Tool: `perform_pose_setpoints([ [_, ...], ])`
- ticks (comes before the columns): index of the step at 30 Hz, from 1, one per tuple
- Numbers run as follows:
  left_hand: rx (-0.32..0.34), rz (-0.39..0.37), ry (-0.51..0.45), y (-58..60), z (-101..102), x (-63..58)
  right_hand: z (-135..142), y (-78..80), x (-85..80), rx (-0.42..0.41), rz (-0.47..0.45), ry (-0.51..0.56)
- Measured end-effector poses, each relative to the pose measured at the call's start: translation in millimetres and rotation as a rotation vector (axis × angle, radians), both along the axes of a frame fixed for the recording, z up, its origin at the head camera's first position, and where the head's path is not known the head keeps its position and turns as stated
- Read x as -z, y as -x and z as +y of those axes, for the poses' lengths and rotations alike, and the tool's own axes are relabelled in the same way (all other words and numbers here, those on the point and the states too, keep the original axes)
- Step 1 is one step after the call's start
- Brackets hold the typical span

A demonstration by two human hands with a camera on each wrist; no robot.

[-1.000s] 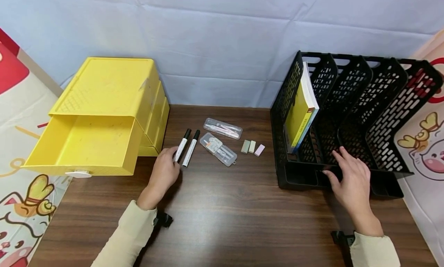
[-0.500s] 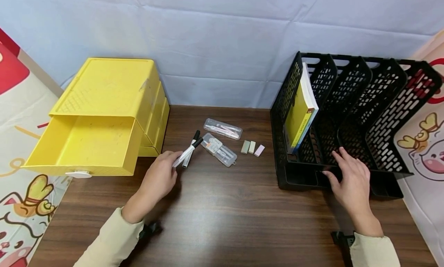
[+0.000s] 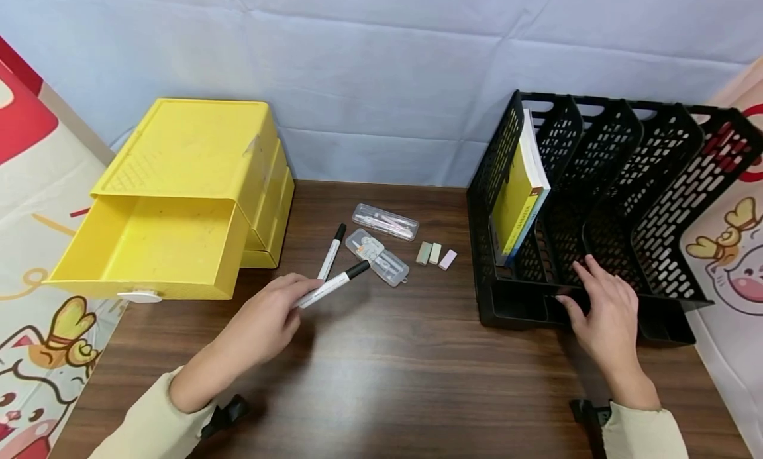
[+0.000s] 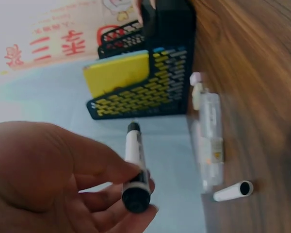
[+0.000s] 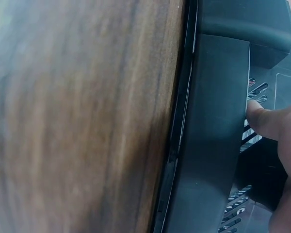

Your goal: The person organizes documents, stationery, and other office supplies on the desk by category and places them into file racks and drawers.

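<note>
My left hand (image 3: 262,320) pinches a white marker with a black cap (image 3: 335,285) between thumb and fingers, above the table. The left wrist view shows the held marker (image 4: 135,155) lengthwise, thumb across its near end. A second white marker (image 3: 331,252) lies on the table just beyond it. My right hand (image 3: 607,313) rests on the front of the black file organizer (image 3: 518,306); in the right wrist view its thumb (image 5: 266,119) touches the front tray's edge. Yellow and blue books (image 3: 520,197) stand in the organizer's leftmost slot.
A yellow drawer unit (image 3: 185,148) stands at the left, its top drawer (image 3: 167,247) pulled out. Between it and the organizer lie two clear plastic cases, one (image 3: 386,222) behind the other (image 3: 381,260), and small erasers (image 3: 435,254) in green, cream and pink.
My left hand has lifted one marker off the table and drawn it back toward the person, its capped end swinging right. The other marker stays lying there. My right hand keeps its place.
</note>
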State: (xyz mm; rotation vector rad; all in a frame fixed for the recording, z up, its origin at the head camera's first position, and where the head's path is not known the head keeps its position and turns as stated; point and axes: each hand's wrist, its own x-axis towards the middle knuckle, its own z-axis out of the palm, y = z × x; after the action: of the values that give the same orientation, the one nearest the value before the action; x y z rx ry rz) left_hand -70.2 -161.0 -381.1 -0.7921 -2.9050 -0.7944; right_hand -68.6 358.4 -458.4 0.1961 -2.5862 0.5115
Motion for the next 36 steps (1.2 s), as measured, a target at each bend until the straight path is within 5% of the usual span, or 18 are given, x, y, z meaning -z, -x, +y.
perform_pose_setpoints([
  [11, 0.167, -0.039, -0.006, -12.3, -18.7, -51.4, 0.8, -0.8, 0.7, 0.002, -0.002, 0.0],
  [20, 0.262, 0.054, 0.044, -9.6, -45.9, -87.2, 0.8, -1.2, -0.4, 0.006, -0.014, -0.005],
  [28, 0.358, 0.127, 0.011, 3.9, -79.5, -105.5, 0.2, -0.6, 0.1, 0.003, -0.007, 0.001],
  [36, 0.333, 0.151, -0.016, 20.1, -125.0, -111.5, 0.3, -0.1, -0.3, 0.0, -0.008, 0.002],
])
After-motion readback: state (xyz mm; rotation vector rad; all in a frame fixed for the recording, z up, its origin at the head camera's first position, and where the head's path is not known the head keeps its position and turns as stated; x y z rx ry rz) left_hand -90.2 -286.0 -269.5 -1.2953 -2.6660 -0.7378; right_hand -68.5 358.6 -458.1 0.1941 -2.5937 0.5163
